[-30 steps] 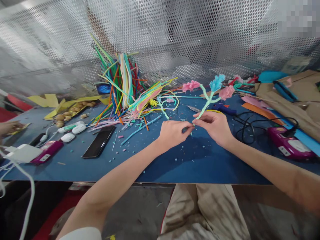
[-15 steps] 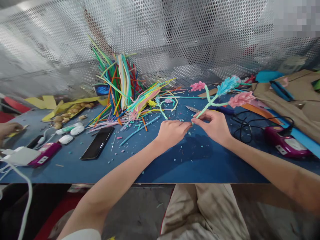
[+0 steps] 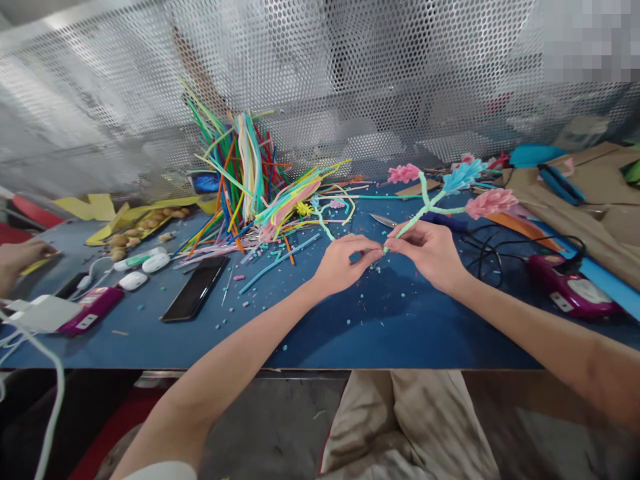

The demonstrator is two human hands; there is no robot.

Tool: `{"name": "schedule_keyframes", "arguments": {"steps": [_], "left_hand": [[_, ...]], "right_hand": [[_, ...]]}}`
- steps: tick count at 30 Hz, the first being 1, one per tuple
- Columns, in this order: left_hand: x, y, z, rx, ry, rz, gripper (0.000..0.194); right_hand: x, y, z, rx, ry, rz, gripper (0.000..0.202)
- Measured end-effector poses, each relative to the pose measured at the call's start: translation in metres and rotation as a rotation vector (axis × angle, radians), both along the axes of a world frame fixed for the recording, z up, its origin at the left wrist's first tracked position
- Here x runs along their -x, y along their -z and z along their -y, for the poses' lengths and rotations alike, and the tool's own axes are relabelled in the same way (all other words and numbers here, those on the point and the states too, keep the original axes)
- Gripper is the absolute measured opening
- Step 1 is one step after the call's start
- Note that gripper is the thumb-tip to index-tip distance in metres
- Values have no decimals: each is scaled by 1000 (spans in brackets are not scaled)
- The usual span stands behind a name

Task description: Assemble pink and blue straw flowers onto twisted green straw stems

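My right hand (image 3: 431, 257) is closed on the pale green stem of a pipe-cleaner flower spray (image 3: 427, 205), whose three branches end in two pink blooms and a blue one. The spray tilts up to the right above the blue table. My left hand (image 3: 349, 263) pinches at the stem's lower end, its thumb and forefinger meeting there beside the right fingertips. Past my left hand lies a smaller pipe-cleaner spray (image 3: 324, 217) with yellow, blue and pale purple blooms. Scissors (image 3: 384, 220) lie behind my hands, their handles partly hidden by the right hand and spray.
A large heap of coloured pipe cleaners (image 3: 245, 180) stands at the back. A phone (image 3: 195, 293), white computer mice and cables lie to the left; a purple power strip (image 3: 570, 287) and brown paper (image 3: 595, 207) lie right. Another person's hand (image 3: 25, 260) is at far left.
The flower spray has shifted slightly to the right with my right hand. My left fingers have arched, opening a gap between thumb and forefinger behind their tips.
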State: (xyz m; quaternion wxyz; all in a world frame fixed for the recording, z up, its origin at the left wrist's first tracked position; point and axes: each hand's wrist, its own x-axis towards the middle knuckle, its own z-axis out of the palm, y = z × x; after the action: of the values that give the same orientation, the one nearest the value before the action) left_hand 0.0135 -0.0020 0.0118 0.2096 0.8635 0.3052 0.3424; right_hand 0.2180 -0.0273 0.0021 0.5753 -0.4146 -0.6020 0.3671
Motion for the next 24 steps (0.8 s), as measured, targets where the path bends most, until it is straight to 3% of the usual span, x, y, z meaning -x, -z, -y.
{"name": "schedule_keyframes", "arguments": {"steps": [5,8,10,14,16,24], "left_hand": [[2,5,-3,509,215,169,41],[2,10,0,620,262,134,51],[3,10,0,485,209,47,52],[6,7,0,-125,-70,-208,41],[7,5,1,-318,-163,-338,38],[-1,-2,13,-493,-253,-488,37]], "right_hand": [[2,2,-1,95,-205,-174,28],[2,3,-2,150,-310,-217,28],[2,4,-2,131,-239,-170,29],[0,2,-2,-44,6,64,25],[1,0,0,-106,87,157,22],[3,-5,6,-120,232,266,15]]}}
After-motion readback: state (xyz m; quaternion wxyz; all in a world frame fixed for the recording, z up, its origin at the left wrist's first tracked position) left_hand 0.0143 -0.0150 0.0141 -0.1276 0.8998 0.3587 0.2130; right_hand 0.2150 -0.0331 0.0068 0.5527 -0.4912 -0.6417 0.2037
